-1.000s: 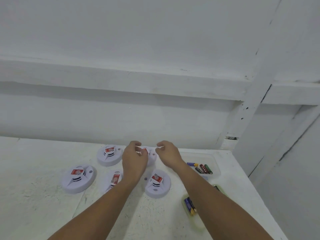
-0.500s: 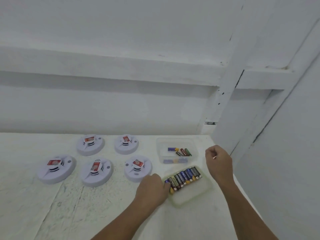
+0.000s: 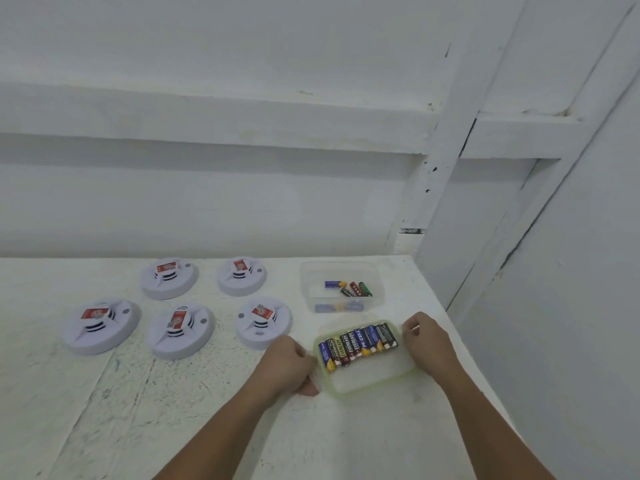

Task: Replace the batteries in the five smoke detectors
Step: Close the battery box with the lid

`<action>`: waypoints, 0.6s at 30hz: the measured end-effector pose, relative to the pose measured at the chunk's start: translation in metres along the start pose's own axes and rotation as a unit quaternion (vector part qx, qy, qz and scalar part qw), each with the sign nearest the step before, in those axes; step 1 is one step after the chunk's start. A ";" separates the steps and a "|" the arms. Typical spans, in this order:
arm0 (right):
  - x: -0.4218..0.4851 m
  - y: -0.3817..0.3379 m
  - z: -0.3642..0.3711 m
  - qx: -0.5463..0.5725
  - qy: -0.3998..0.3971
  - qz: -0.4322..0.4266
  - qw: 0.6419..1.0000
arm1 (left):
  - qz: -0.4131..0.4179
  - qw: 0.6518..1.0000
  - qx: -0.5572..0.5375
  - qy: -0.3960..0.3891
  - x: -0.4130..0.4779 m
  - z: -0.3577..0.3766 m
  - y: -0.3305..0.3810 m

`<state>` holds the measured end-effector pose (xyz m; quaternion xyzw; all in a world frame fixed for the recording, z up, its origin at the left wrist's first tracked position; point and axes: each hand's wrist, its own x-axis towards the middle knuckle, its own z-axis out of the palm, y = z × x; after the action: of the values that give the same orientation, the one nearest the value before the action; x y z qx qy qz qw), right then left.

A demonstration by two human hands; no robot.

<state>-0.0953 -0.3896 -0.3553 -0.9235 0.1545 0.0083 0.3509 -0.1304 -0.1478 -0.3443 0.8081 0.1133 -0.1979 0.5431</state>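
On the white table, left of centre, five detectors sit in two rows: two behind and three in front. Each is face up with a red block seated on its raised middle. It may be a battery in its bay, but from where I stand I cannot tell old from new. To their right, toward the corner, a clear tub holds a few loose cells. Just in front of it, lower right of centre, lies a green-rimmed tray with a neat row of batteries lying side by side. Both hands are at that tray. The left hand is curled against its left rim and seems to grip it, thumb low by the near corner. The right hand is curled at the far right end, touching the rim. Something small and pale shows at its fingertips, and I cannot tell whether it holds that or the rim. No detector is being handled. My guess is that the person is fetching or placing the fresh stock. How many of the five are done cannot be read.
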 end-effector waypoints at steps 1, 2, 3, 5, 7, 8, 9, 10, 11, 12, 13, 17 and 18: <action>-0.001 0.003 -0.003 0.010 0.002 0.000 1.000 | -0.003 1.000 -0.017 -0.004 -0.003 0.001 0.001; -0.002 0.005 -0.007 0.027 0.006 0.000 1.000 | -0.005 0.999 -0.036 -0.007 -0.005 0.002 0.002; -0.002 0.006 -0.012 0.049 0.011 0.001 0.999 | -0.008 0.998 -0.055 -0.010 -0.008 0.003 0.004; -0.002 0.005 -0.024 0.082 0.019 0.001 0.996 | -0.010 0.996 -0.086 -0.021 -0.013 0.005 0.009; -0.001 0.001 -0.037 0.111 0.029 -0.003 0.993 | -0.005 0.995 -0.101 -0.028 -0.015 0.004 0.016; 0.001 -0.003 -0.043 0.129 0.037 -0.008 0.991 | 0.002 0.994 -0.104 -0.028 -0.016 0.002 0.021; 0.003 -0.008 -0.049 0.148 0.046 -0.012 0.988 | 0.011 0.994 -0.105 -0.027 -0.016 -0.001 0.026; 0.007 -0.014 -0.054 0.168 0.053 -0.017 0.984 | 0.023 0.994 -0.106 -0.025 -0.014 -0.004 0.032; 0.011 -0.021 -0.058 0.186 0.055 -0.022 0.981 | 0.035 0.993 -0.110 -0.023 -0.011 -0.009 0.039; 0.019 -0.028 -0.061 0.203 0.054 -0.028 0.977 | 0.048 0.992 -0.117 -0.018 -0.006 -0.014 0.046; 0.026 -0.035 -0.063 0.215 0.048 -0.034 0.975 | 0.058 0.990 -0.125 -0.012 0.001 -0.020 0.051; 0.059 -0.057 -0.054 0.227 0.004 -0.055 0.972 | 0.069 0.990 -0.117 0.041 0.037 -0.041 0.067; 0.068 -0.062 -0.049 0.225 -0.006 -0.055 0.973 | 0.070 0.990 -0.107 0.060 0.046 -0.045 0.071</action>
<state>-0.0175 -0.3969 -0.2870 -0.8282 0.0990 -0.0408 0.5502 -0.0519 -0.1348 -0.2904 0.7614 0.1090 -0.0975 0.6315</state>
